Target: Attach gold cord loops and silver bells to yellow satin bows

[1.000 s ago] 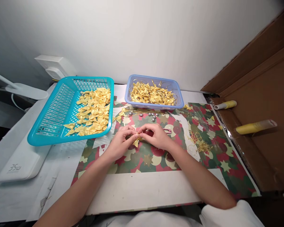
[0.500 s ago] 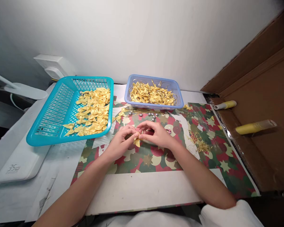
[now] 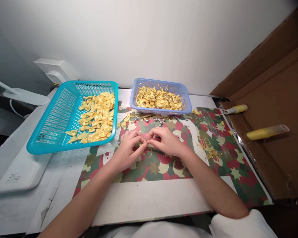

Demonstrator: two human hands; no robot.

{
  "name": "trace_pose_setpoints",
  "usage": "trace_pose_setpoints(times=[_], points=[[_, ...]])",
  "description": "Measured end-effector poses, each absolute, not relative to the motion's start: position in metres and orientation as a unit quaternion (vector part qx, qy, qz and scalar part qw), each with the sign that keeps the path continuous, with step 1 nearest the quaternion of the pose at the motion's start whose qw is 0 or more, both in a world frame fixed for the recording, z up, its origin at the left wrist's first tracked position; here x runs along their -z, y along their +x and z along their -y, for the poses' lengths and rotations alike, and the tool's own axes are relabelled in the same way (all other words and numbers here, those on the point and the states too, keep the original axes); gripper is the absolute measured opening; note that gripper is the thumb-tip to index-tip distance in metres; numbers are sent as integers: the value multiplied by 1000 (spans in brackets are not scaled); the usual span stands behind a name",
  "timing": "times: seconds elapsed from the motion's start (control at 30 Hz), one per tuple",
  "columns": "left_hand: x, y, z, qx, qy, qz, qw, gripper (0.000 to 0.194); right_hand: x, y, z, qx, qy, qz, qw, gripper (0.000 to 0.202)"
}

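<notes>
My left hand (image 3: 130,147) and my right hand (image 3: 165,142) meet fingertip to fingertip above the patterned sheet. Thin gold cord (image 3: 150,152) loops down below the fingertips, pinched between both hands. A bit of yellow ribbon shows at my left fingers; most of it is hidden. Beyond the hands lie several silver bells (image 3: 160,123) and a bundle of gold cords (image 3: 151,116). The teal basket (image 3: 117,112) at the left holds many yellow bows (image 3: 99,120). At the back, a blue basket (image 3: 186,110) holds bows with gold cords.
A white power bank (image 3: 22,172) sits partly under the teal basket. Gold cord scraps (image 3: 210,150) lie at the right on the patterned sheet (image 3: 153,168). Two yellow tubes (image 3: 265,132) stick out by the cardboard wall (image 3: 282,109). A white lamp base (image 3: 27,96) stands at the far left.
The yellow bow that hung below my fingertips no longer shows there; a loop of gold cord now hangs in its place. My right hand has shifted slightly right.
</notes>
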State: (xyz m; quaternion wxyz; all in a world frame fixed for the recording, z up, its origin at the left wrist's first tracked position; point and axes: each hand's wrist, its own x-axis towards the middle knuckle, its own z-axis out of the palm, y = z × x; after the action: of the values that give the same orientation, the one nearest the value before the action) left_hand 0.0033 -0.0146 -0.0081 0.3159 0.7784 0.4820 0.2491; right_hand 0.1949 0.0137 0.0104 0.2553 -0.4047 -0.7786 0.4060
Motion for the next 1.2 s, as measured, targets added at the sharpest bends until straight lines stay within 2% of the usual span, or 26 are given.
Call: trace_pose_setpoints(times=[0.2,0.37,0.5,0.67,0.87,1.07,1.2], points=[[8,4,14,-272,779,-474,309,18,-14,197,-15,-379,-404,783,283,17],[12,8,17,-338,714,-472,392,22,-16,194,-13,-338,-401,810,264,18],[19,13,19,-405,637,-474,454,15,-15,189,-9,-312,-398,833,223,18],[26,15,19,-467,567,-462,497,10,-16,189,-7,-289,-420,834,211,16],[26,14,18,-495,609,-473,401,16,-19,188,-7,-266,-431,843,182,16],[23,14,20,-447,680,-522,255,17,-21,188,-7,-222,-454,848,162,17],[20,13,20,-423,714,-524,189,16,-22,186,-5,-234,-452,842,176,16]])
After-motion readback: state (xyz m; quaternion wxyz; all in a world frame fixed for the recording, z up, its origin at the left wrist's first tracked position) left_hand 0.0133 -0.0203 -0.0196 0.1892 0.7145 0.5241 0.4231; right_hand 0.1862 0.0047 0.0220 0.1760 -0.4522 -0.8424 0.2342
